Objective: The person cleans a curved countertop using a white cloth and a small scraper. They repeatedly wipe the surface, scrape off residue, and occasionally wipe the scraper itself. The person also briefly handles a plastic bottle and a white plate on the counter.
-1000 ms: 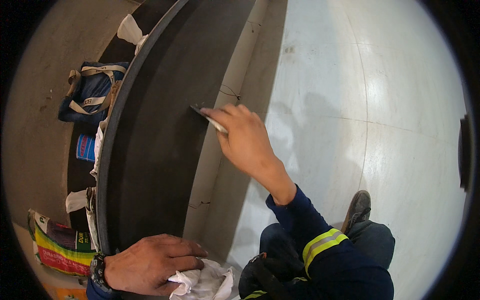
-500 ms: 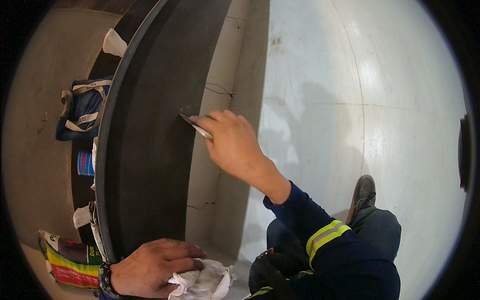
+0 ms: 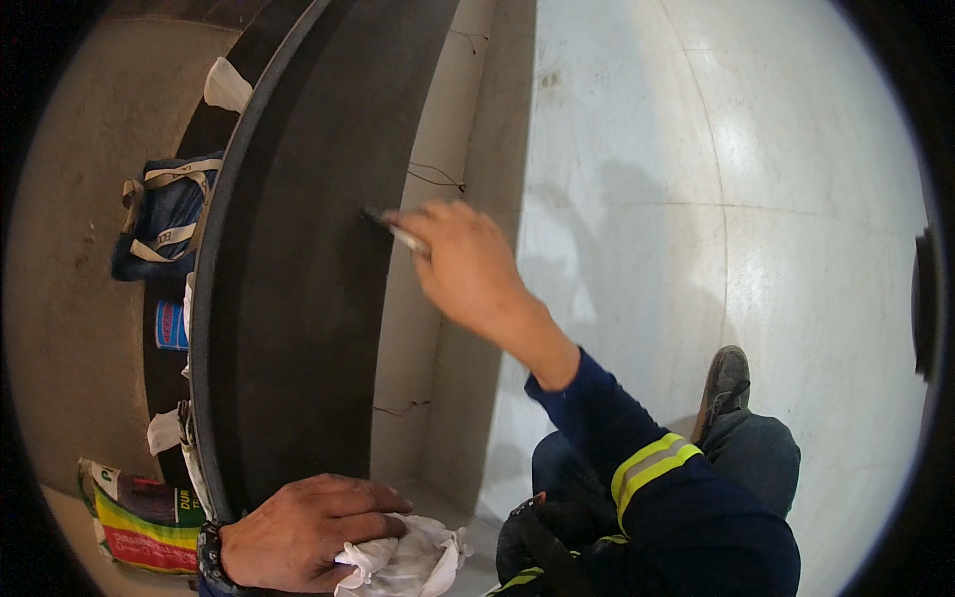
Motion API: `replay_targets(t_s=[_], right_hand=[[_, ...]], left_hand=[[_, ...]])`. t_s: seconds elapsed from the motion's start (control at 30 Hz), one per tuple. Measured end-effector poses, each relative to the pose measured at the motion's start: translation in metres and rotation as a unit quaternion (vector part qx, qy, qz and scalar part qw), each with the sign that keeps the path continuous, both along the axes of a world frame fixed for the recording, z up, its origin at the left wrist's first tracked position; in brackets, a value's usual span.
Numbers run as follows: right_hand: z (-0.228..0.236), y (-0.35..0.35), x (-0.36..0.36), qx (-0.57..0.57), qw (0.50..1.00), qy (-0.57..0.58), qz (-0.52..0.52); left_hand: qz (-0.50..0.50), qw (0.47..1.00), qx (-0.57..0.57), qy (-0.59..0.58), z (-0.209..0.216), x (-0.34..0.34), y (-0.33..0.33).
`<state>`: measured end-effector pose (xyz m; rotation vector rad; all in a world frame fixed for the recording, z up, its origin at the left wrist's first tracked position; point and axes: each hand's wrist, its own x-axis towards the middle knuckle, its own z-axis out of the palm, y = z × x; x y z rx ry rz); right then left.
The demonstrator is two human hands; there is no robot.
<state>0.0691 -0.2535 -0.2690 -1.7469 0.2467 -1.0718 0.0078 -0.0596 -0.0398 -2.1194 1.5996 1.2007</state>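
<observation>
My right hand (image 3: 468, 259) is closed around the pale handle of a small putty knife (image 3: 406, 235). Its dark blade tip lies at the dark counter surface (image 3: 298, 229), close to the edge on my right. Motion smears the blade slightly, so I cannot tell if it touches. At the near end of the counter, my left hand (image 3: 298, 532) rests with its fingers bent over a crumpled white cloth (image 3: 408, 559).
Beyond the counter's raised left rim lie a blue bag (image 3: 169, 219), a blue can (image 3: 171, 325), white crumpled pieces (image 3: 228, 86) and a colourful sack (image 3: 144, 517). Loose wires (image 3: 438, 179) stick out below the counter's right edge. Pale floor (image 3: 627, 119) stretches right.
My right hand and the putty knife have shifted slightly away from me along the counter, and the blade has tilted. The left hand and cloth stay put.
</observation>
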Motion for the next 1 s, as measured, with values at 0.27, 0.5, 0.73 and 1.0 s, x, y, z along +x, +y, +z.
replay_targets(t_s=[0.27, 0.5, 0.73, 1.0], right_hand=[[0.006, 0.005, -0.003, -0.018, 1.000, 0.020, 0.006], [0.014, -0.016, 0.016, -0.019, 0.998, -0.030, -0.043], [0.030, 0.028, -0.012, -0.053, 0.997, -0.048, 0.020], [0.039, -0.119, 0.097, 0.025, 0.988, -0.013, -0.154]], left_hand=[[-0.012, 1.000, 0.002, 0.000, 0.000, 0.001, -0.001], [-0.020, 1.000, 0.006, -0.001, -0.002, 0.000, -0.004], [0.028, 1.000, 0.002, 0.007, 0.001, -0.004, -0.004], [-0.010, 1.000, -0.006, 0.011, -0.001, -0.001, -0.006]])
